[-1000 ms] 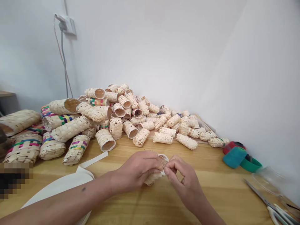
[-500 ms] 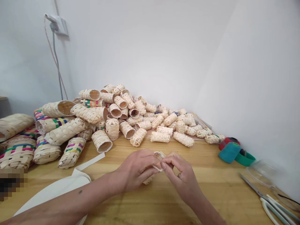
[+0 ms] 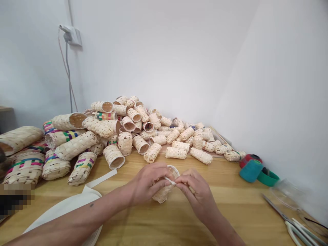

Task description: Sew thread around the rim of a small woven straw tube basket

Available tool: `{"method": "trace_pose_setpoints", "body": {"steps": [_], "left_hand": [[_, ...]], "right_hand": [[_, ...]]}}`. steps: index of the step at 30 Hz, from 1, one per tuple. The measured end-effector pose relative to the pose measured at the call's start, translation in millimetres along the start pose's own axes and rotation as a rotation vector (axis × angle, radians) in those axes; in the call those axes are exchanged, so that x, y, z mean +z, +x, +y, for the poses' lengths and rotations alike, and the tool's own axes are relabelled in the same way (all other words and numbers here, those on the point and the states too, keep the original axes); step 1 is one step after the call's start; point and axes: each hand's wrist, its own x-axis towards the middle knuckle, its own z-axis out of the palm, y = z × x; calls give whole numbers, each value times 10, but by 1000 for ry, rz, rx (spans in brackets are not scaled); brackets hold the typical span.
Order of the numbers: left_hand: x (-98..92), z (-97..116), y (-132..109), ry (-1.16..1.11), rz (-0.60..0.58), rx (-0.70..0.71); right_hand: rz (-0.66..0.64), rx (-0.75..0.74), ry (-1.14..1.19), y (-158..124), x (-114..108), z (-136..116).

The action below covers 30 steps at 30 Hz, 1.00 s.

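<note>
Since the earlier frame, more of the small woven bamboo tube (image 3: 163,193) has come into view below the hands, and it now tilts with its lower end toward the near left and its pale round rim up at the far side. It sits just above the table, near the middle of the scene, held between both hands. The left hand (image 3: 150,182) curls around the tube, with fingers pressed closed against its weave. The right hand (image 3: 196,195) is drawn together, thumb and forefinger pinching a white strip (image 3: 171,181) where it meets the tube's rim; the fingertips of both hands nearly touch there. Both forearms reach in from the near edge of the wooden table (image 3: 230,213). Far beyond the hands, a heap of woven tubes (image 3: 153,136) rises against the wall corner, some lying on their sides with open ends showing. To the left lie larger woven pieces with coloured bands (image 3: 25,167), and a white cloth (image 3: 68,205) lies under the left forearm. On the right are a teal pouch (image 3: 251,171) beside a green ring (image 3: 268,178), a clear plastic container (image 3: 287,194), and scissors (image 3: 289,218) near the table's right edge. A cable (image 3: 68,68) hangs from a wall socket (image 3: 70,35) at far left.
</note>
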Motion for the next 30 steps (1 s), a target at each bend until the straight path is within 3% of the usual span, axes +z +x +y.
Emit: {"method": "trace_pose_setpoints", "body": {"steps": [12,21,30], "left_hand": [[33,-63,-14,-37,37,30],[-15,-169,-20,-164,43,-137],[13,-152,-8,-285,-6,-94]], "right_hand": [[-35,15,-252,12,81,-58],[82,48,-18,36,-97,30],[-8,-25,4,31,-75,9]]}}
